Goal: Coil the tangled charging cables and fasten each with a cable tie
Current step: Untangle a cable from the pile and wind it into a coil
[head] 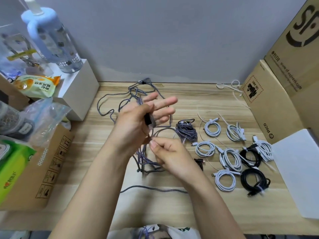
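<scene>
Left hand [136, 121] grips braided cable [110, 107]; coiled cables [229, 157] right.

Both forearms reach up from the bottom edge, bare, converging mid-frame. Left hand [138, 118] raised, back toward the camera, thumb curled in; index, middle and ring fingers [165, 102] extended to the right, splayed slightly. Right hand [168, 152] lower, just below the left, wrist bent inward, fingers curled, thumb tip pressed against the index in what looks like a pinch; motion blur softens the detail.
</scene>
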The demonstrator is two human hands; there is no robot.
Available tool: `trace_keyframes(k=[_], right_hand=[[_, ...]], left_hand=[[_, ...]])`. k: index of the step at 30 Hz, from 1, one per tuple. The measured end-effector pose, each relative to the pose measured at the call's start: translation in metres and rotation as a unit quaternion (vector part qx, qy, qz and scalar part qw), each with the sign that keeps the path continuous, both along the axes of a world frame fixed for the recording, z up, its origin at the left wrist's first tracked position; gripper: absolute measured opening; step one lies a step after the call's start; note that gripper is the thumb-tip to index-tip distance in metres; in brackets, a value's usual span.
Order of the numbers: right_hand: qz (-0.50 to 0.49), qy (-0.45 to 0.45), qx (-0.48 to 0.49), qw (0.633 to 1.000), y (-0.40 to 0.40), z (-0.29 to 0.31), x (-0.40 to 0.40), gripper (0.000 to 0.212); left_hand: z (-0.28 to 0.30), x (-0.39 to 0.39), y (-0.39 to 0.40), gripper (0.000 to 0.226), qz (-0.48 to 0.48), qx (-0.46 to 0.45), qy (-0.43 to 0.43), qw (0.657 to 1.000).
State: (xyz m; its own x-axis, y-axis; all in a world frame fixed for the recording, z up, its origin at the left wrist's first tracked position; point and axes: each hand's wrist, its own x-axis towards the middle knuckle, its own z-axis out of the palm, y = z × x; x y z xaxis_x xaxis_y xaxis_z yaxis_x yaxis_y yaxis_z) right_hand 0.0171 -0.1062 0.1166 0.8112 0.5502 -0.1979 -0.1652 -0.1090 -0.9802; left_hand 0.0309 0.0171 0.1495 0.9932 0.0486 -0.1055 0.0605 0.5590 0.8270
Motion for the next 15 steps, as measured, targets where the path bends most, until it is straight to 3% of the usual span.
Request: trace_keyframes(k=[3,9,12,15], right_hand=[[0.001,-0.158,-0.131,0.979,-0.004,0.003,0.001,0.039],[-0.095,-0.209,-0.129,0.965,-0.016,0.026,0.0,0.016],[-0.106,-0.207,-0.062,0.971,-0.019,0.033,0.0,0.024],[-0.154,-0.211,-0.033,0.965,-0.019,0.028,0.003,0.025]], left_hand=[[-0.007,0.001,0.0,0.03,0.018,0.147,0.046,0.988],[0.002,-0.011,0.008,0.017,-0.155,0.345,0.09,0.921],[0.004,-0.015,0.005,0.029,-0.236,0.375,0.084,0.893],[0.0,-0.017,0.006,0.059,-0.277,0.321,0.068,0.903]])
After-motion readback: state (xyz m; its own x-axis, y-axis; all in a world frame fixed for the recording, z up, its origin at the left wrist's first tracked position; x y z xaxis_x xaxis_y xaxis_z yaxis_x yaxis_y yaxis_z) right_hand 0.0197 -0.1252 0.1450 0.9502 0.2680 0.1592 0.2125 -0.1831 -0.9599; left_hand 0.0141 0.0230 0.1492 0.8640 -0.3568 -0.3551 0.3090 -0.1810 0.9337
